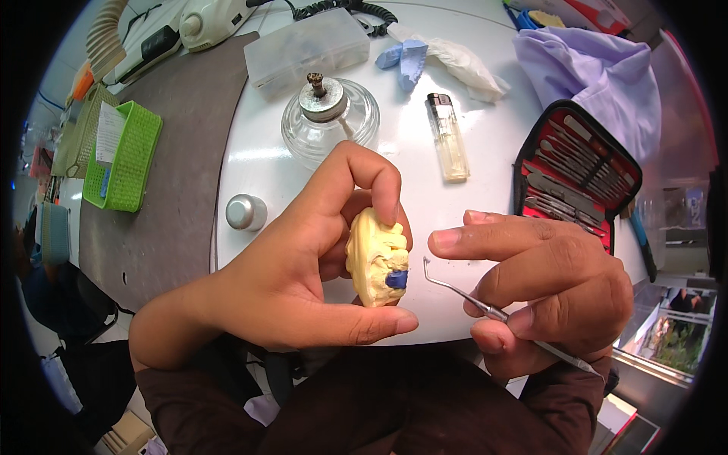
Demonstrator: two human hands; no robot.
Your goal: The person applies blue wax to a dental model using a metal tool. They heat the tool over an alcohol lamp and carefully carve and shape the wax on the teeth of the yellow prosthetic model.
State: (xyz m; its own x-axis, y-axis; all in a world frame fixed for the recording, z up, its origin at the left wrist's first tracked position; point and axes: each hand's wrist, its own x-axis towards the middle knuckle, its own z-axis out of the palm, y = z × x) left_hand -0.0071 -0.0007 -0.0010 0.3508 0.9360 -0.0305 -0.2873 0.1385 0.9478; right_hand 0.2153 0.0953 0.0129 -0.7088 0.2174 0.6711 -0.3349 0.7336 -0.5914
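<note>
Between the thumb and fingers of my left hand [303, 258] is a yellow dental plaster model [369, 258] with carved teeth. One tooth on it is covered in dark blue wax [396, 280]. My right hand [561, 284] pinches a thin metal wax carver [497, 313] like a pen, its index finger stretched forward. The carver's bent tip is just right of the model, apart from the blue wax. Beyond my left hand stands a glass spirit lamp [331, 125] with a charred wick and no flame visible. Its metal cap [246, 212] lies to the left.
A clear lighter [449, 136] lies beyond the model. An open red-lined case of instruments [580, 163] sits at right, near a lilac cloth [591, 72]. At the back are a translucent box [307, 49] and blue pieces [409, 62]. A green basket [125, 163] stands left.
</note>
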